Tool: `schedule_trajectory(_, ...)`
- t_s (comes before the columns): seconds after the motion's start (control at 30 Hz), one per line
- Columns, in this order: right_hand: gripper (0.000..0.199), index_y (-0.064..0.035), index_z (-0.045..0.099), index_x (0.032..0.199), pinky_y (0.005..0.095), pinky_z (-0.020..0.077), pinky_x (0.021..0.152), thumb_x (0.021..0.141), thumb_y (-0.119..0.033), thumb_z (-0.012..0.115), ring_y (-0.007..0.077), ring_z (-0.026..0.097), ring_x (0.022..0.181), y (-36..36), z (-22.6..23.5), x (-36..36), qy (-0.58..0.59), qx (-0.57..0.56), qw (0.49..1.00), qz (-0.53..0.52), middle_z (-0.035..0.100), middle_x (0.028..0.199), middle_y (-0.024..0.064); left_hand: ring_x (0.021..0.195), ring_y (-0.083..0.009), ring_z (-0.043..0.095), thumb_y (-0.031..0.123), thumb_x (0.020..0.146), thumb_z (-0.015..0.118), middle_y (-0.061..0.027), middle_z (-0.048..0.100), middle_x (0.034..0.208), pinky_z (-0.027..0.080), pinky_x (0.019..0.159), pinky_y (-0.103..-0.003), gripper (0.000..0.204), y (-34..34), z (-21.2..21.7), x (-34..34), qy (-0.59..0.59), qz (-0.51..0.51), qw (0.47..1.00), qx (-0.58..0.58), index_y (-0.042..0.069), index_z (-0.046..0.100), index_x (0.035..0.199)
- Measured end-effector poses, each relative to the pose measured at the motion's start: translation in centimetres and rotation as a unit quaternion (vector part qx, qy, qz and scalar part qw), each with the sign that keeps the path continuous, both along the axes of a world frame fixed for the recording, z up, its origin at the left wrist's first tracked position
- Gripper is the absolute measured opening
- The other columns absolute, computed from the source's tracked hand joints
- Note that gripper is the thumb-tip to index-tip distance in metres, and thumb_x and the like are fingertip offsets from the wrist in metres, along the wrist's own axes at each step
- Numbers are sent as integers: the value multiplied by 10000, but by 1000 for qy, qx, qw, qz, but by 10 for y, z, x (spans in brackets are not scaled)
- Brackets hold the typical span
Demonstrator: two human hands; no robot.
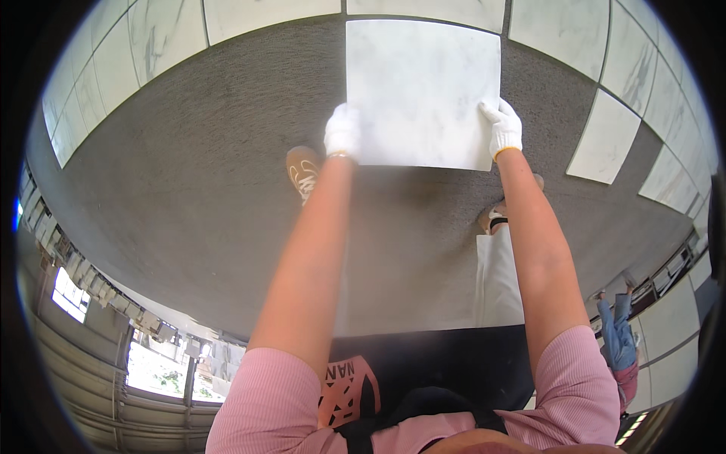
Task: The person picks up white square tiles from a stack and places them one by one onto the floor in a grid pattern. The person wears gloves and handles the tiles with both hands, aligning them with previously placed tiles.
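Between my two arms, stretched out ahead of me, is a white stone tile [423, 91] with faint grey veining. My left hand [344, 132], in a white knit glove, grips its left edge near the closest corner. On the opposite edge my right hand [503, 129], gloved the same way, has its thumb on the top face, while its other fingers are mostly hidden. The tile's far edge comes close to a row of laid tiles [272, 9]. I cannot tell whether it touches the floor.
Grey concrete floor [212, 151] surrounds my shoes [304, 170]. Veined tiles curve along the far side, and a single tile [603, 136] juts out at the right. Another person [620, 340] stands at the far right. Windows [155, 367] and stacked slabs appear at the lower left.
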State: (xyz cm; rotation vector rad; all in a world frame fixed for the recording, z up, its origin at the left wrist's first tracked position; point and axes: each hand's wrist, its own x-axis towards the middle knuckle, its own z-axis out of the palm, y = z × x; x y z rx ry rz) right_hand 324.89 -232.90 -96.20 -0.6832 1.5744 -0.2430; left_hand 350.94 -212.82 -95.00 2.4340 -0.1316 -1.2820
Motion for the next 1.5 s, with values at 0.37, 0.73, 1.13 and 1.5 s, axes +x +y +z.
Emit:
schedule_trajectory(0.37,440,26,673,1211,352,514,872,862,-215,790,190,650,976,-6,-37,-7,84,9,986,146,717,1107,93,1259,-428,562,579,1032,356,-243,628,1332,428,1059,-471,654,-15,-12,23,30,-154,982,106,52,613,1323)
schedule_trajectory(0.73,485,41,650,1221,350,508,881,859,-247,796,196,647,980,-15,-42,-9,130,43,973,183,712,1117,120,1196,-428,607,589,1012,328,-238,658,1277,457,1045,-484,665,-36,-3,37,15,-321,931,172,52,652,1235)
schedule_trajectory(1.13,520,32,627,1227,365,515,904,862,-310,769,246,670,1006,-2,-36,-4,175,-53,952,245,711,1126,157,1153,-380,651,575,928,584,-199,664,1251,510,965,-496,567,-49,12,28,-70,-278,935,211,90,614,1221)
schedule_trajectory(1.5,640,42,613,1248,471,485,1028,869,-472,661,443,626,1189,-25,-2,24,313,-18,833,456,657,1241,312,1181,-392,645,533,925,639,-206,656,1280,525,932,-531,564,-47,-12,32,-57,-292,929,222,85,559,1259)
